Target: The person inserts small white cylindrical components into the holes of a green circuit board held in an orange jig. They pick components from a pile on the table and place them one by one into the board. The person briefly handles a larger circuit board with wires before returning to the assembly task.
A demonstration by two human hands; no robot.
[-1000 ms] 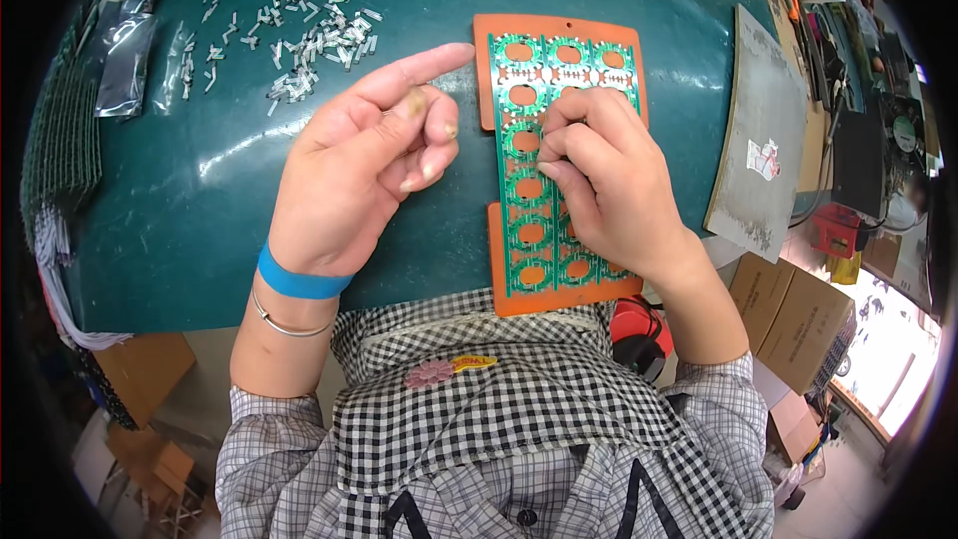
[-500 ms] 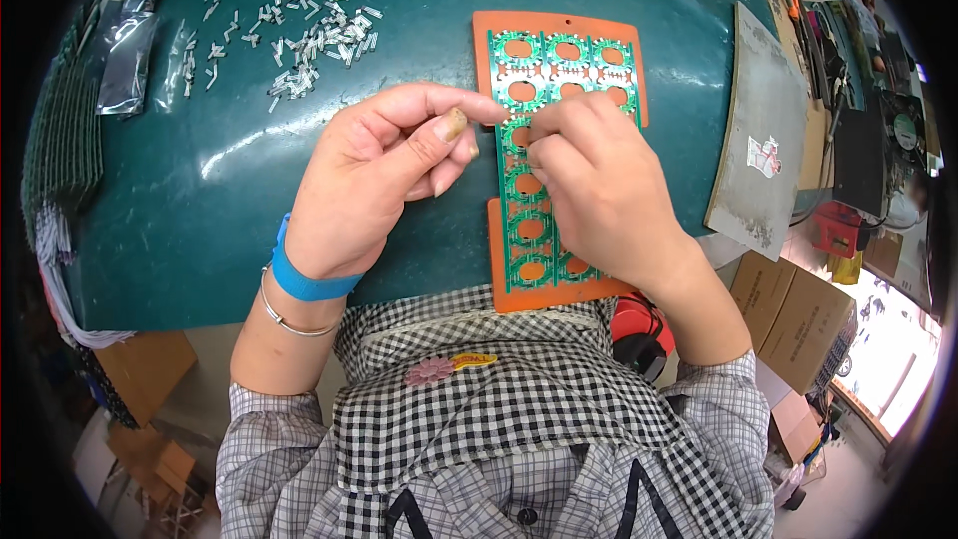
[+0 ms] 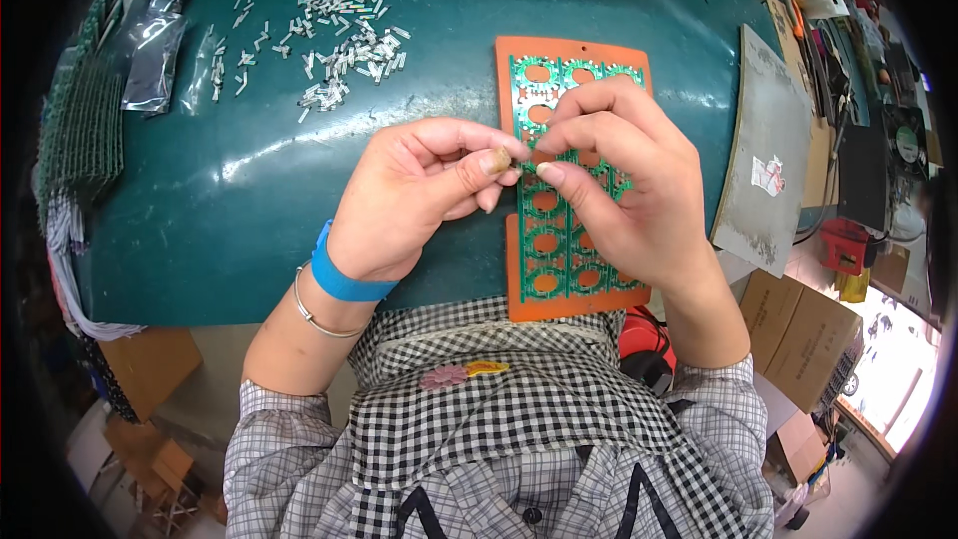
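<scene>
A green circuit board panel (image 3: 569, 265) with rows of oval holes lies on an orange plate (image 3: 513, 260) in front of me, right of the middle. Over its left edge my left hand (image 3: 424, 185) is closed, thumb and index finger pinched together. Whatever lies between those fingertips is too small to make out. Close by, above the panel, my right hand (image 3: 639, 175) has its thumb and index finger apart, their tips near the left fingertips. Nothing shows clearly between them. The right hand hides part of the panel's right side.
Many small pale oblong parts (image 3: 349, 35) lie scattered on the green tabletop (image 3: 230, 240) at the far left. Stacked green boards (image 3: 85, 130) and a silvery bag (image 3: 153, 65) stand at the left edge. A grey sheet (image 3: 763, 145) lies to the right, with cardboard boxes (image 3: 803, 334) below it.
My right hand has lifted off the panel and its thumb and index finger have parted. My left fingertips have come nearer to them. The whole view has shifted slightly.
</scene>
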